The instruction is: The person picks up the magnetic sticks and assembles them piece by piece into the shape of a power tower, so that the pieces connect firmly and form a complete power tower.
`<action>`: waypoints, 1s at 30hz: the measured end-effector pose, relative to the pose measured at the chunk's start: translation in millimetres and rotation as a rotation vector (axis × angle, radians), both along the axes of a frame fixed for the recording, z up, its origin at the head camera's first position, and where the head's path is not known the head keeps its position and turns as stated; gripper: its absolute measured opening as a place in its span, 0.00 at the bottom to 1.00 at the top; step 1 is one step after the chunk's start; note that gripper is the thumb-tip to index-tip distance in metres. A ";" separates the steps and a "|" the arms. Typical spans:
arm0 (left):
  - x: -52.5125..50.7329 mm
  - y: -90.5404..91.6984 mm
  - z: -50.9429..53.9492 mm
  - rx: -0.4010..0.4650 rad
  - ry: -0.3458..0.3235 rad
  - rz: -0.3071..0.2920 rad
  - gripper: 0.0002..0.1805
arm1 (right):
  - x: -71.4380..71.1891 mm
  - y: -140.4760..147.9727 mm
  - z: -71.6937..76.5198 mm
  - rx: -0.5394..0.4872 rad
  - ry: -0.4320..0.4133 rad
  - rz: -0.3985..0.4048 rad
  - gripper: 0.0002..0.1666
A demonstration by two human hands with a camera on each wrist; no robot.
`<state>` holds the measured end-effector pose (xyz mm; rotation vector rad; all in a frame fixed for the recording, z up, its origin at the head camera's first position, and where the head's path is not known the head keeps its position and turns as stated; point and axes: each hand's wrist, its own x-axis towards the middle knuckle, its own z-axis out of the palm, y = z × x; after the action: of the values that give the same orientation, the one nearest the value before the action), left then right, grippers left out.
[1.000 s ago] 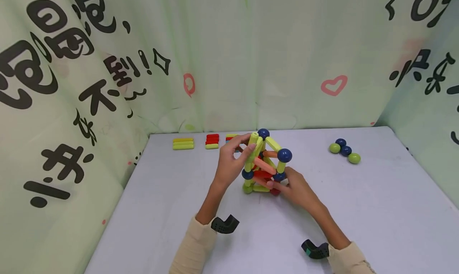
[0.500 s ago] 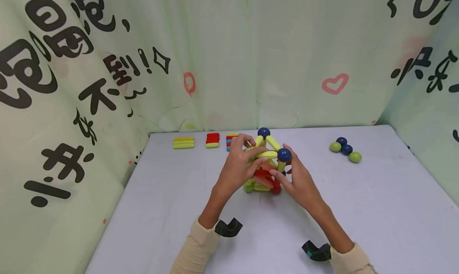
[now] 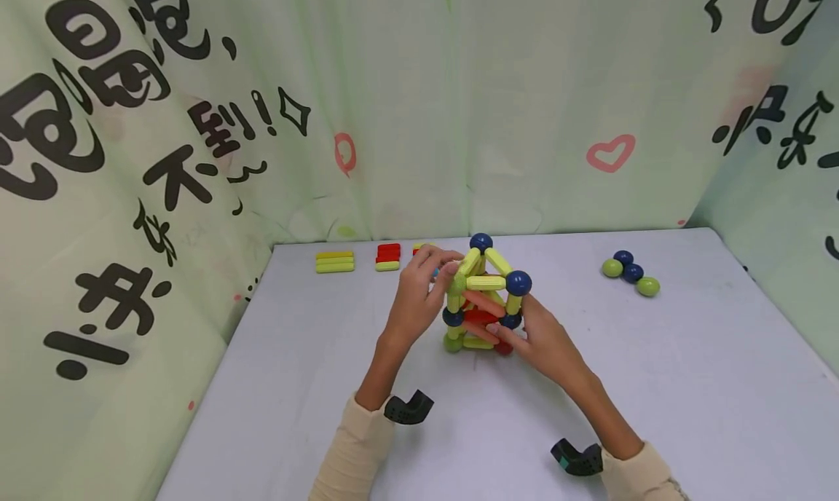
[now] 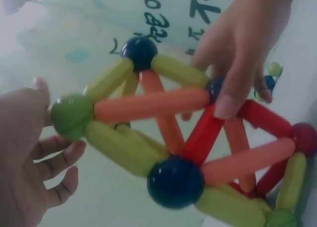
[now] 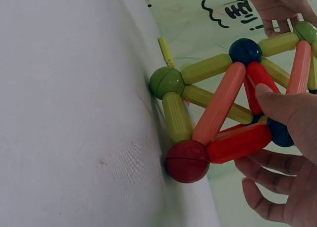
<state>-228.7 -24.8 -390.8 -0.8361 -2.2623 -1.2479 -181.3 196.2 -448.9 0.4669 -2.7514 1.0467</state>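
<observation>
A tower of magnetic balls and sticks (image 3: 485, 317) stands mid-table, with yellow-green, red and salmon sticks. One yellow-green stick (image 3: 486, 283) spans from a green ball (image 4: 73, 116) to a blue ball (image 3: 518, 283) near its top. My left hand (image 3: 418, 293) is at the tower's upper left; its loosely bent fingers lie against or close beside the green ball. My right hand (image 3: 544, 341) holds the lower right side. In the right wrist view its thumb rests on a red stick (image 5: 241, 141) or the one just above, and its fingers curl behind, partly out of sight.
Yellow-green and orange-yellow sticks (image 3: 335, 262) lie at the table's back left, beside red sticks (image 3: 388, 253). Another pile is mostly behind my left hand. Blue and green balls (image 3: 632, 274) lie at the back right. A printed curtain (image 3: 524, 122) hangs behind the table.
The yellow-green stick now lies level between the green and blue balls. My left hand has drawn back left from it. My right hand rose to the blue ball, then came down again.
</observation>
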 end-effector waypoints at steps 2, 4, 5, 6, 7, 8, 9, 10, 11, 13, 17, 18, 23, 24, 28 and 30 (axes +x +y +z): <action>-7.9 -5.8 -5.5 0.048 -0.036 0.020 0.14 | -1.9 1.1 -3.3 -0.006 -0.025 0.024 0.43; -17.1 -13.2 -13.3 0.073 -0.099 0.066 0.14 | -3.8 1.6 -6.6 -0.013 -0.043 0.036 0.41; -21.8 -17.2 -17.9 0.071 -0.143 0.103 0.13 | -4.7 1.8 -8.3 -0.013 -0.051 0.037 0.40; -26.7 -21.5 -23.5 0.056 -0.191 0.148 0.12 | -5.7 1.9 -10.0 -0.010 -0.059 0.032 0.38; -31.9 -25.9 -30.0 0.040 -0.245 0.193 0.11 | -6.2 2.3 -12.0 -0.006 -0.071 0.029 0.36; -36.9 -30.3 -36.7 0.014 -0.301 0.238 0.11 | -6.6 2.8 -14.0 -0.002 -0.089 0.024 0.34; -42.3 -34.5 -44.0 -0.021 -0.350 0.282 0.11 | -6.9 3.2 -16.0 0.000 -0.105 0.018 0.32; -47.9 -38.1 -51.3 -0.052 -0.391 0.324 0.11 | -7.1 3.5 -18.1 0.001 -0.126 0.014 0.31; -53.6 -41.4 -58.6 -0.082 -0.426 0.363 0.12 | -7.3 3.9 -19.9 -0.002 -0.144 0.013 0.29; -64.6 -48.3 -71.6 -0.125 -0.477 0.431 0.14 | -7.9 4.5 -24.1 -0.013 -0.172 0.023 0.28; -81.6 -64.1 -90.0 -0.183 -0.497 0.544 0.16 | -8.3 2.0 -31.2 -0.041 -0.179 0.052 0.33; -84.6 -67.2 -93.0 -0.191 -0.505 0.558 0.17 | -8.1 1.4 -32.3 -0.046 -0.176 0.057 0.35; -95.9 -70.5 -102.6 -0.232 -0.522 0.553 0.20 | -5.8 2.2 -32.3 -0.059 -0.175 0.047 0.38; -97.5 -69.9 -103.3 -0.241 -0.522 0.555 0.20 | -5.7 2.5 -32.1 -0.060 -0.177 0.045 0.37; -100.4 -67.9 -104.0 -0.285 -0.516 0.585 0.16 | -6.6 2.9 -32.7 -0.059 -0.182 0.054 0.35; -100.1 -66.9 -104.2 -0.331 -0.517 0.600 0.15 | -6.8 2.9 -33.1 -0.052 -0.181 0.057 0.36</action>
<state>-328.7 -91.7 -495.0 0.1254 -2.8667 -0.8772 -188.1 199.2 -482.0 0.4674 -2.8740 1.2274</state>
